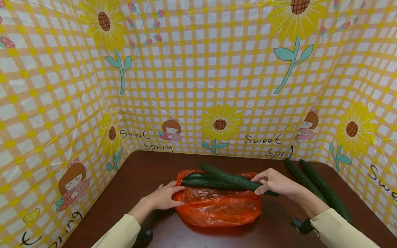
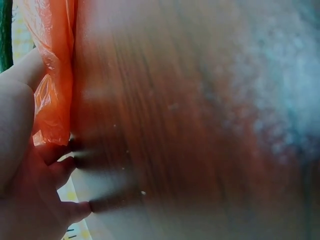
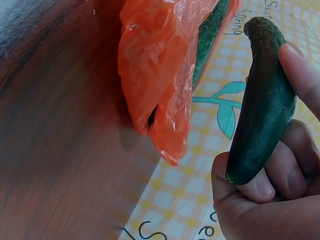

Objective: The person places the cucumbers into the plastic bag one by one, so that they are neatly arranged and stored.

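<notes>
**Cucumber held over an orange bag near the desk's back edge**

The dark wooden desk [image 1: 149,172] sits inside a checked sunflower backdrop [image 1: 198,69] that wraps its back and both side edges. Roughly midway across the desk, nearer the back edge than the front, lies a crumpled orange plastic bag [image 1: 217,206], its mouth toward the back. One cucumber inside the bag [image 1: 201,182] lies crosswise at the mouth (partly covered by the plastic).

Two more spare cucumbers [image 1: 322,189] lie side by side toward the back right corner, running diagonally toward the right edge and well apart from the bag.

The held cucumber [image 1: 229,177] stretches across the bag's mouth, above the one inside. The right hand [image 1: 274,182] grasps its right end, thumb and fingers curled round it, as the right wrist view shows plainly [image 3: 260,105].

The left hand [image 1: 164,196] rests at the bag's left edge, pinching the orange plastic; in the left wrist view the plastic passes between thumb and curled fingers [image 2: 60,170].
</notes>
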`<state>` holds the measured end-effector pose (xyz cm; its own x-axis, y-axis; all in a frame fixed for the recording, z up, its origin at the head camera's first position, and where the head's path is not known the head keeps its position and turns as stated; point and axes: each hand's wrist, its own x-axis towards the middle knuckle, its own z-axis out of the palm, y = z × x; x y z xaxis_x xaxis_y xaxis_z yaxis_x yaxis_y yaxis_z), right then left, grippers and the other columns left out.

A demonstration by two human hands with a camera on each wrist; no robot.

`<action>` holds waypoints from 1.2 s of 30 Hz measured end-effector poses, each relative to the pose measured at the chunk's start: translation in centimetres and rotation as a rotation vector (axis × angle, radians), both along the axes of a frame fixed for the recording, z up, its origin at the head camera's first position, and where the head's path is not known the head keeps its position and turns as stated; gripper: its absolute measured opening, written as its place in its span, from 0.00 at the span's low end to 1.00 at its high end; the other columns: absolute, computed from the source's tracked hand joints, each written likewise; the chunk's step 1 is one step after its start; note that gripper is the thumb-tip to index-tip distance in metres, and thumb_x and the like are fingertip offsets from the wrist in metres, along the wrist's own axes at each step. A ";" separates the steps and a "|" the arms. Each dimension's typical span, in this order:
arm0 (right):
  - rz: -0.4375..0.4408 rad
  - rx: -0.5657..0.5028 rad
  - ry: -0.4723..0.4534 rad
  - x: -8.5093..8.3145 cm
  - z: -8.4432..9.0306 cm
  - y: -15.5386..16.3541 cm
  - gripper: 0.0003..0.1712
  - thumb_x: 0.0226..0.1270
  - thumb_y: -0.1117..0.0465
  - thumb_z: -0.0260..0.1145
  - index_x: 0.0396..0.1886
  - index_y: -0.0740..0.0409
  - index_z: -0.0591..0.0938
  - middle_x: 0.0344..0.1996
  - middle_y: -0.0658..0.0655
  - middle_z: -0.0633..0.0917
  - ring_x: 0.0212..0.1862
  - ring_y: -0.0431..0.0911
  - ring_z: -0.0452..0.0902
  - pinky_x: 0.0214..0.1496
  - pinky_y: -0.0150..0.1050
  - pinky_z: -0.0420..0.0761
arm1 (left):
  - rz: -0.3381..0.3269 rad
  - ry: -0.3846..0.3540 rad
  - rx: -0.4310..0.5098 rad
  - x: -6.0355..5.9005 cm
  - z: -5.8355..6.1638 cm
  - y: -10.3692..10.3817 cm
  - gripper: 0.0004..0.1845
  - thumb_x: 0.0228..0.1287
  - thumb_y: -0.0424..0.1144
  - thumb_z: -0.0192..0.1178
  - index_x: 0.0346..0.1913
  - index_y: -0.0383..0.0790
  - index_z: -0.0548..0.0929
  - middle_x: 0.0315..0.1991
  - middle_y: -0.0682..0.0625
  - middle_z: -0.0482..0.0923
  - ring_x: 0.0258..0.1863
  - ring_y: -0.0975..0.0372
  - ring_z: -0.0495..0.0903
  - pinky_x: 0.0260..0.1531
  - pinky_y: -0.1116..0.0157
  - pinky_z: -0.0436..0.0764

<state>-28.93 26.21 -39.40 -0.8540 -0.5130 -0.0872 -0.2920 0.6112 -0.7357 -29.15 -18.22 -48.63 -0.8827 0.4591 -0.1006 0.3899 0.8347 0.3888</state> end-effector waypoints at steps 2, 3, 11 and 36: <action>0.010 -0.001 -0.012 -0.2 -0.1 -0.4 0.28 0.59 0.56 0.76 0.57 0.65 0.84 0.55 0.70 0.83 0.57 0.68 0.78 0.56 0.62 0.78 | -0.003 0.009 -0.001 0.1 0.1 0.0 0.37 0.64 0.63 0.63 0.73 0.54 0.72 0.78 0.40 0.58 0.79 0.48 0.54 0.72 0.34 0.50; 0.017 -0.002 -0.017 -0.4 -0.1 -0.6 0.28 0.59 0.57 0.76 0.57 0.65 0.84 0.54 0.68 0.83 0.50 0.63 0.80 0.52 0.57 0.80 | -0.005 0.014 -0.002 0.1 0.1 0.1 0.37 0.64 0.63 0.63 0.73 0.53 0.72 0.78 0.40 0.59 0.79 0.48 0.55 0.72 0.34 0.51; 0.109 -0.029 -0.071 -1.1 -0.6 -1.7 0.28 0.59 0.60 0.74 0.58 0.69 0.82 0.13 0.47 0.53 0.17 0.43 0.41 0.31 0.37 0.68 | 0.010 0.068 0.001 0.5 0.3 0.5 0.36 0.62 0.62 0.66 0.70 0.52 0.75 0.75 0.40 0.63 0.76 0.47 0.62 0.70 0.36 0.57; 0.244 0.018 -0.053 -2.7 -1.4 -4.8 0.22 0.55 0.64 0.76 0.51 0.61 0.88 0.07 0.45 0.57 0.14 0.41 0.40 0.29 0.34 0.70 | 0.087 0.076 0.086 1.0 0.5 0.4 0.45 0.57 0.63 0.70 0.72 0.42 0.69 0.70 0.40 0.68 0.65 0.47 0.74 0.64 0.47 0.74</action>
<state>-31.67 21.45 -40.83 -0.6991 -0.7013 -0.1394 -0.3942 0.5407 -0.7432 -28.11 -17.80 -48.13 -0.9231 0.3845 0.0048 0.3486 0.8316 0.4323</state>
